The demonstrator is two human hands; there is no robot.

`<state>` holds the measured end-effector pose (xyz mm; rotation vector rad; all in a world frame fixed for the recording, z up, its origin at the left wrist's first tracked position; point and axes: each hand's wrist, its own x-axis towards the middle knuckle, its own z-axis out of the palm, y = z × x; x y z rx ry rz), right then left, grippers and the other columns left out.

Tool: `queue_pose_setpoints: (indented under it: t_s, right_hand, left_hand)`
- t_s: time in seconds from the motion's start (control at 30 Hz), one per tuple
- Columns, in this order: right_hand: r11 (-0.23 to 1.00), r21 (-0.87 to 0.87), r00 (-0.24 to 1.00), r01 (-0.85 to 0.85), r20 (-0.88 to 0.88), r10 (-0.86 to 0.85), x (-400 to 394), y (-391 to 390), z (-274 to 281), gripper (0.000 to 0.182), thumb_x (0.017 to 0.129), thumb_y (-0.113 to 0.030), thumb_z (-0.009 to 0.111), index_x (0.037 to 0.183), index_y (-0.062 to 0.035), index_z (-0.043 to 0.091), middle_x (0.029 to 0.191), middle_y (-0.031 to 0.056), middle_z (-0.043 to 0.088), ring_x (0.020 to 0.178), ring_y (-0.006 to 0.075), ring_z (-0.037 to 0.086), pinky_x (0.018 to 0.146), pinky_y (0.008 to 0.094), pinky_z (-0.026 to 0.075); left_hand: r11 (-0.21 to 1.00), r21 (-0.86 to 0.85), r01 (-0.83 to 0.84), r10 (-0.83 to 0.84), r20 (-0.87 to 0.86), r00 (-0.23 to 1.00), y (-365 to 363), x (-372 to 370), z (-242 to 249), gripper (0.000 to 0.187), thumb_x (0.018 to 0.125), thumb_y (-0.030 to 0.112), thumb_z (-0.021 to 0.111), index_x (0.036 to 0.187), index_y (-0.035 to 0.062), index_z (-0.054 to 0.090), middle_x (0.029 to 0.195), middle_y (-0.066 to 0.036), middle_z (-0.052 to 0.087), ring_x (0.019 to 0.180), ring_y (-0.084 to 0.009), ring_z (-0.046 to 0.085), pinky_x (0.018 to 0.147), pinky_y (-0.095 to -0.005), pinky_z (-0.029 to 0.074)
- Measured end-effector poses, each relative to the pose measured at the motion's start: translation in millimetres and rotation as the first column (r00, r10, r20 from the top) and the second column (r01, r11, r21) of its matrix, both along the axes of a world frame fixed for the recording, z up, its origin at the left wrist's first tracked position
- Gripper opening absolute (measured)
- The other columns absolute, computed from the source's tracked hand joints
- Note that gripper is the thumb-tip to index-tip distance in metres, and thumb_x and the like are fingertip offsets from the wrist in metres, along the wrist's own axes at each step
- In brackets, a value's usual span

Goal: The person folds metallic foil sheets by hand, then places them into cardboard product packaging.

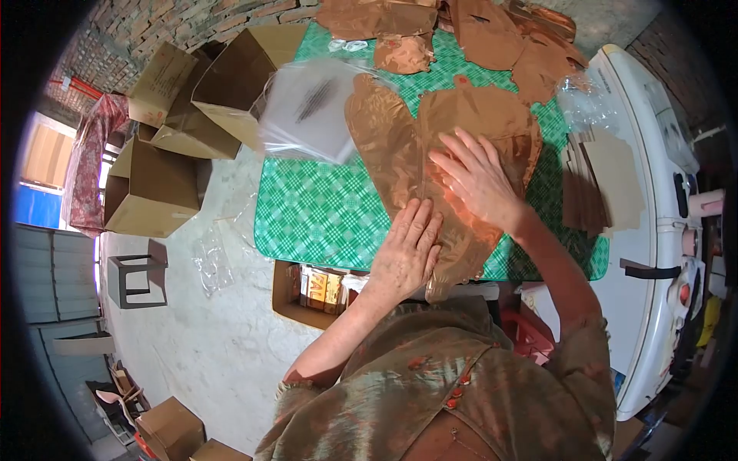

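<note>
A flat, shiny copper-coloured foil sheet [469, 107], shaped like an uninflated foil balloon, lies spread over the near half of the table. It has a rounded lobe on the left and a narrow tail at the near edge. My left hand [407, 250] rests flat on its lower middle, fingers stretched out together. Farther right, my right hand [478, 180] lies on the same foil with its fingers spread. Neither hand grips anything. To the left of the foil, a stack of clear plastic sleeves [307, 115] with a dark printed patch touches or overlaps its edge.
More copper foil pieces [492, 38] lie at the table's far side. Brown cards [607, 180] and clear plastic [588, 100] sit right, beside a white appliance [615, 307]. Open cardboard boxes [165, 188] stand left; another box [307, 307] is under the green-checked tabletop [315, 207].
</note>
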<state>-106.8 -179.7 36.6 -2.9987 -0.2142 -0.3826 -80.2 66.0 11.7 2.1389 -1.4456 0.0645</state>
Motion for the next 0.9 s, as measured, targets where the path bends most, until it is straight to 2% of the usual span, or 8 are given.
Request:
queue_pose_setpoints:
  t_s: [0.1, 0.2, 0.3, 0.5, 0.6, 0.7, 0.8, 0.9]
  right_hand:
    - [0.995, 0.047, 0.996, -0.083, 0.036, 0.081, 34, -10, 1, 0.049, 0.094, -0.013, 0.071, 0.142, -0.0136, 0.062, 0.164, 0.0112, 0.042, 0.157, 0.0336, 0.030, 0.122, 0.0587, 0.029]
    - [0.989, -0.049, 0.990, -0.141, -0.018, 0.140, 51, -18, 0, 0.047, 0.094, -0.011, 0.071, 0.140, -0.0128, 0.063, 0.164, 0.0100, 0.044, 0.157, 0.0329, 0.031, 0.123, 0.0579, 0.030]
    - [0.976, -0.149, 0.986, -0.159, -0.075, 0.149, 56, -21, 2, 0.047, 0.092, -0.010, 0.071, 0.138, -0.0125, 0.064, 0.163, 0.0094, 0.046, 0.158, 0.0317, 0.031, 0.124, 0.0561, 0.031]
    - [0.984, -0.133, 0.991, -0.116, -0.088, 0.105, 58, -25, 3, 0.049, 0.092, -0.007, 0.068, 0.140, -0.0117, 0.062, 0.165, 0.0092, 0.043, 0.158, 0.0296, 0.031, 0.125, 0.0518, 0.031]
    - [0.988, -0.110, 0.993, -0.104, -0.060, 0.098, 61, -27, -4, 0.051, 0.095, -0.008, 0.065, 0.145, -0.0119, 0.058, 0.165, 0.0101, 0.043, 0.158, 0.0303, 0.031, 0.125, 0.0528, 0.030]
    - [0.995, -0.096, 1.000, -0.009, -0.011, 0.008, 60, -27, -11, 0.051, 0.099, -0.012, 0.063, 0.149, -0.0110, 0.054, 0.163, 0.0116, 0.045, 0.157, 0.0310, 0.033, 0.123, 0.0549, 0.030]
    - [0.988, -0.108, 0.994, 0.109, -0.004, -0.110, 54, -27, -10, 0.049, 0.104, -0.021, 0.059, 0.151, -0.0088, 0.051, 0.161, 0.0126, 0.046, 0.155, 0.0321, 0.035, 0.122, 0.0572, 0.029]
    - [0.981, -0.149, 0.993, 0.122, 0.013, -0.122, 48, -29, -20, 0.049, 0.108, -0.030, 0.056, 0.151, -0.0069, 0.050, 0.161, 0.0133, 0.046, 0.154, 0.0335, 0.036, 0.122, 0.0591, 0.029]
  left_hand:
    - [1.000, 0.009, -0.006, 0.006, -0.007, 1.000, -1, 0, 4, 0.057, 0.098, 0.017, 0.069, 0.150, -0.0012, 0.055, 0.161, -0.024, 0.044, 0.153, -0.0430, 0.038, 0.126, -0.0504, 0.036]
    - [1.000, 0.008, -0.011, 0.011, -0.003, 1.000, -1, 0, 8, 0.056, 0.098, 0.017, 0.069, 0.149, -0.0009, 0.055, 0.162, -0.024, 0.043, 0.153, -0.0436, 0.037, 0.125, -0.0505, 0.036]
    - [1.000, 0.001, -0.015, 0.015, -0.013, 1.000, -1, 0, 7, 0.056, 0.098, 0.017, 0.069, 0.149, -0.0007, 0.056, 0.162, -0.025, 0.043, 0.153, -0.0445, 0.036, 0.125, -0.0506, 0.037]
    - [1.000, -0.001, -0.017, 0.017, -0.016, 1.000, -1, 0, 6, 0.055, 0.098, 0.018, 0.070, 0.148, -0.0010, 0.057, 0.162, -0.025, 0.042, 0.153, -0.0456, 0.037, 0.125, -0.0506, 0.037]
    - [1.000, -0.002, -0.018, 0.018, -0.019, 1.000, -1, 0, 6, 0.055, 0.098, 0.018, 0.070, 0.147, -0.0011, 0.057, 0.162, -0.025, 0.043, 0.152, -0.0452, 0.038, 0.125, -0.0504, 0.037]
    - [1.000, -0.001, -0.023, 0.023, -0.002, 1.000, -1, 0, 4, 0.055, 0.098, 0.017, 0.070, 0.147, -0.0013, 0.057, 0.160, -0.025, 0.045, 0.151, -0.0443, 0.039, 0.124, -0.0500, 0.038]
    - [0.999, 0.002, -0.034, 0.034, -0.002, 0.999, -1, -1, 0, 0.055, 0.097, 0.017, 0.070, 0.148, -0.0018, 0.057, 0.158, -0.025, 0.047, 0.151, -0.0435, 0.041, 0.124, -0.0497, 0.038]
    - [0.999, 0.010, -0.038, 0.038, -0.001, 0.999, -2, -1, -1, 0.056, 0.097, 0.017, 0.069, 0.148, -0.0023, 0.056, 0.158, -0.025, 0.048, 0.150, -0.0431, 0.042, 0.124, -0.0496, 0.038]
